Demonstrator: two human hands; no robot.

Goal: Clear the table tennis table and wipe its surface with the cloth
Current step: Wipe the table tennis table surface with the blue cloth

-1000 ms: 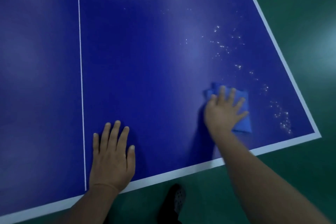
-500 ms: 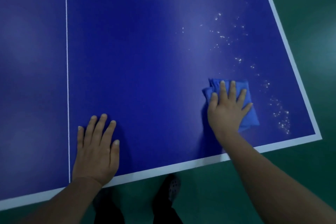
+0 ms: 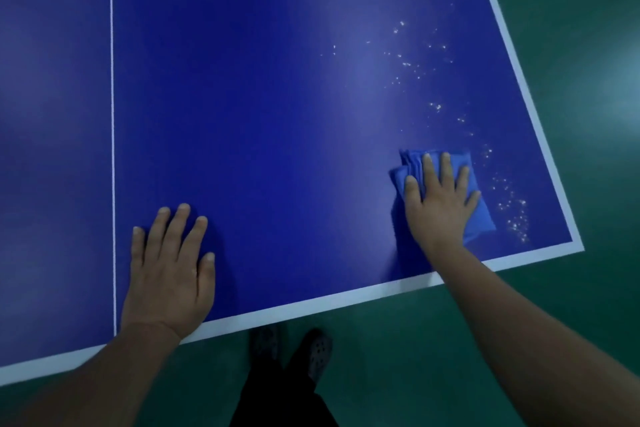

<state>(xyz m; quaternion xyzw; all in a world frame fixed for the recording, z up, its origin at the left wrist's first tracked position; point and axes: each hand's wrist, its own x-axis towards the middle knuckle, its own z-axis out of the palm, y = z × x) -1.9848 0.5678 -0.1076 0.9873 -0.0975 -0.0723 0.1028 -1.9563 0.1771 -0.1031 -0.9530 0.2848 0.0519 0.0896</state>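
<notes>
The blue table tennis table [image 3: 277,97] fills the view, with a white centre line and white edge bands. My right hand [image 3: 440,204] lies flat with straight fingers on a folded blue cloth [image 3: 481,218], pressing it onto the surface near the table's near right corner. A trail of small white specks [image 3: 512,208] runs along the right side, just right of the cloth. My left hand [image 3: 169,270] rests flat on the table near its front edge, just right of the centre line, holding nothing.
The green floor [image 3: 571,45] lies beyond the table's right and near edges. My dark trousers and perforated shoes [image 3: 318,354] stand on the floor below the front edge, between my arms.
My right hand and the cloth have stayed near the right corner while the view shifted. My left hand has slid slightly and still rests flat by the front edge.
</notes>
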